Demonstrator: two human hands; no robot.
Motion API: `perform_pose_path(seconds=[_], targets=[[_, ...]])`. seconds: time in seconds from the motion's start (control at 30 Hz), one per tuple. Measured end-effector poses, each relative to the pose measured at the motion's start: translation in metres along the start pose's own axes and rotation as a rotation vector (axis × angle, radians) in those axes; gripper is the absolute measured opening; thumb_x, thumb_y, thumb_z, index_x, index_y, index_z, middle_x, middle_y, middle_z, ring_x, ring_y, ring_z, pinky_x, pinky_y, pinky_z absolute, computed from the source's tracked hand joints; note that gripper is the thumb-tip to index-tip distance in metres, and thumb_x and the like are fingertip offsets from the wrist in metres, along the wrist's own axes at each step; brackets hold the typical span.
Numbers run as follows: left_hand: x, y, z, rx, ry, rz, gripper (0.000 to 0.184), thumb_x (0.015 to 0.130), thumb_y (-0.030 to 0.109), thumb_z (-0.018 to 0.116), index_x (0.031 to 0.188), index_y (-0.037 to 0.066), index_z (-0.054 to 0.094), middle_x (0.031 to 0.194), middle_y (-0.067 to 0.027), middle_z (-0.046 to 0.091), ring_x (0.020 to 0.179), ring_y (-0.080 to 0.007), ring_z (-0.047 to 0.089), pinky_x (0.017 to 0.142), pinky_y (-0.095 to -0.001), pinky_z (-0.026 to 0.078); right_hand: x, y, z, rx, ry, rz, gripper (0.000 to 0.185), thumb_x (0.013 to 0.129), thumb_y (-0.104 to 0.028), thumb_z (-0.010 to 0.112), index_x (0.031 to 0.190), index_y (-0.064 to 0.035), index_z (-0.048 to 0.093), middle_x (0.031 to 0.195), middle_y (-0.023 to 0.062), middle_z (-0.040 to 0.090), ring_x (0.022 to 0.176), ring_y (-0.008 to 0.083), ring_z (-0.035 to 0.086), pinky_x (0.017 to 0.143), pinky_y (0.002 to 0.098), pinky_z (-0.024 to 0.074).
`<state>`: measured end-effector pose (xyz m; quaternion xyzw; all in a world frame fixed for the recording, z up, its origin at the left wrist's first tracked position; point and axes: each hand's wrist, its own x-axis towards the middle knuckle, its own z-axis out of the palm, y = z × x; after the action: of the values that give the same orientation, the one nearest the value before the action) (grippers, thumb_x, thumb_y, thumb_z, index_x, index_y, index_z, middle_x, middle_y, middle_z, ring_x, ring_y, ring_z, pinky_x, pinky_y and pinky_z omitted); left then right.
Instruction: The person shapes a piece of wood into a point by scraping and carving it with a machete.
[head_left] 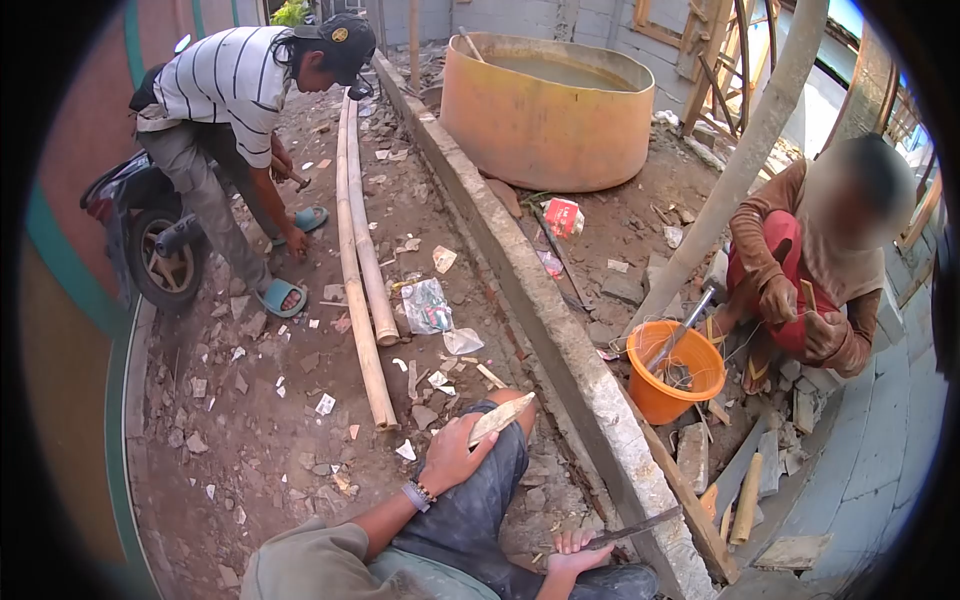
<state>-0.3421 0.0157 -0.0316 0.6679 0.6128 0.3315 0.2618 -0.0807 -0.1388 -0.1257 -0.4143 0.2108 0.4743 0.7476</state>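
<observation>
My left hand (pixel 453 458) rests on my raised knee, its fingers closed around a short, pale piece of wood (pixel 501 420) with a pointed upper end. Bracelets circle that wrist. Low in the view, my right hand (pixel 572 556) grips a long dark blade (pixel 640 526), whose far end reaches over the concrete ledge (pixel 610 425). The handle is mostly hidden by the fingers. The wood and the blade are well apart.
Two bamboo poles (pixel 357 260) lie on rubble-strewn ground. A person in a striped shirt (pixel 225 85) bends beside a motorbike (pixel 165 250). Another person (pixel 815 270) crouches at right, holding thin wire near an orange bucket (pixel 655 400). Behind stands a round tub (pixel 545 130).
</observation>
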Motion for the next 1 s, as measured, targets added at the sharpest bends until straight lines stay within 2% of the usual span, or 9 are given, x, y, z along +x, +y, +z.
perform_pose_path(seconds=[0.33,0.43,0.53,0.63,0.73,1.0], targets=[[0.002,-0.001,0.002,-0.009,0.024,0.046,0.047,0.096,0.044,0.059,0.122,0.004,0.060,0.100,-0.0227,0.065,0.097,-0.0408,0.063,0.084,-0.0488,0.049,-0.011,0.003,0.003,0.004,-0.079,0.008,0.068,0.091,-0.078,0.037,0.060,-0.0175,0.035,0.044,-0.0038,0.023,0.034,0.0132,0.022,0.035,0.0291,0.0167],[0.003,-0.002,0.002,0.015,0.007,0.034,0.048,0.096,0.044,0.059,0.121,0.004,0.060,0.099,-0.0231,0.065,0.096,-0.0412,0.063,0.083,-0.0490,0.049,-0.010,0.003,0.003,0.006,-0.037,0.015,0.068,0.091,-0.078,0.037,0.060,-0.0177,0.034,0.043,-0.0035,0.024,0.035,0.0134,0.021,0.035,0.0293,0.0162],[0.004,-0.001,0.003,0.027,0.005,0.030,0.048,0.096,0.045,0.059,0.121,0.004,0.060,0.099,-0.0233,0.065,0.096,-0.0414,0.063,0.083,-0.0493,0.050,-0.010,0.004,0.003,0.019,-0.087,0.009,0.067,0.091,-0.078,0.038,0.060,-0.0179,0.034,0.043,-0.0032,0.023,0.035,0.0137,0.020,0.036,0.0292,0.0159],[0.003,0.002,0.002,0.025,-0.008,0.009,0.048,0.096,0.045,0.059,0.121,0.004,0.060,0.099,-0.0235,0.065,0.096,-0.0415,0.063,0.083,-0.0496,0.050,-0.012,0.003,0.012,-0.005,0.001,0.015,0.071,0.090,-0.081,0.034,0.056,-0.0176,0.032,0.042,-0.0023,0.026,0.033,0.0132,0.020,0.033,0.0292,0.0155],[0.004,-0.001,0.004,0.021,0.004,0.027,0.048,0.097,0.045,0.058,0.121,0.004,0.060,0.099,-0.0237,0.065,0.096,-0.0419,0.063,0.083,-0.0500,0.049,-0.006,0.004,0.005,-0.008,-0.038,0.009,0.069,0.089,-0.080,0.038,0.059,-0.0175,0.033,0.043,-0.0028,0.024,0.035,0.0143,0.020,0.036,0.0295,0.0157],[0.004,-0.006,0.007,0.014,0.015,0.027,0.048,0.099,0.044,0.054,0.124,0.004,0.058,0.102,-0.0243,0.065,0.098,-0.0438,0.062,0.084,-0.0511,0.048,-0.006,0.002,0.011,-0.046,-0.061,0.014,0.069,0.089,-0.079,0.036,0.058,-0.0172,0.032,0.042,-0.0022,0.025,0.034,0.0144,0.020,0.036,0.0299,0.0164]])
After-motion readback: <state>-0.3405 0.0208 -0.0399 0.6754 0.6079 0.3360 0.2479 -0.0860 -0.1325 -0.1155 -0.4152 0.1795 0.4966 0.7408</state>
